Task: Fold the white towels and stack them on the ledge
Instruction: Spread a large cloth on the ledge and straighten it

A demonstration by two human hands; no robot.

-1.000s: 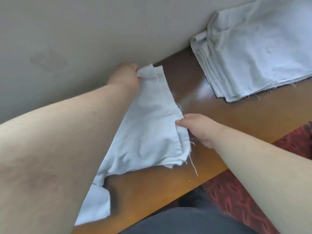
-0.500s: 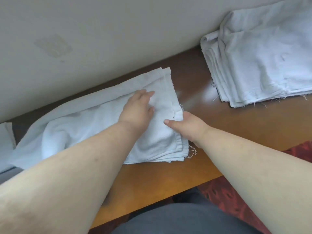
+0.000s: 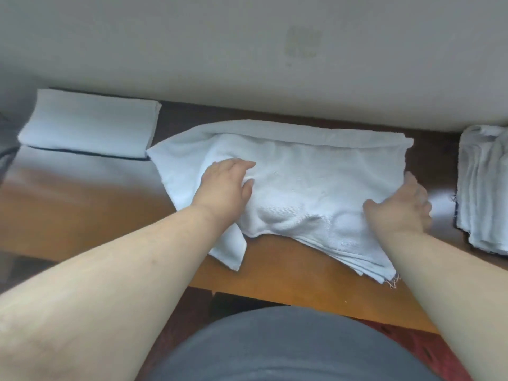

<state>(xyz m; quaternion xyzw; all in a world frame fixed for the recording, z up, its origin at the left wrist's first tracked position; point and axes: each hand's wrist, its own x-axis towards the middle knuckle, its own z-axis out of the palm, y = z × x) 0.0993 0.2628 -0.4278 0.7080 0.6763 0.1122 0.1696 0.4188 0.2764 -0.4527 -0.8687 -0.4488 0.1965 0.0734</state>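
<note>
White towel (image 3: pixel 310 185) seen at centre of frame, spread on the brown wooden ledge (image 3: pixel 82 215). Long axis runs left to right, parallel to the grey wall (image 3: pixel 192 50) behind. Far edge is doubled over into a fold along the wall side; near right corner, with loose threads, hangs over the ledge's front edge.

Left hand (image 3: pixel 225 188) is laid flat on the left part of the towel, fingers straight and pointed right, palm pressed on the cloth; nothing is grasped. Right hand (image 3: pixel 398 207) is set at the towel's right edge, fingers curled, the cloth apparently pinched there; the exact grip is partly hidden.

Folded towel (image 3: pixel 88 125) noted at upper left, against the wall. Stack of towels (image 3: pixel 483 188) noted at right edge of frame.
</note>
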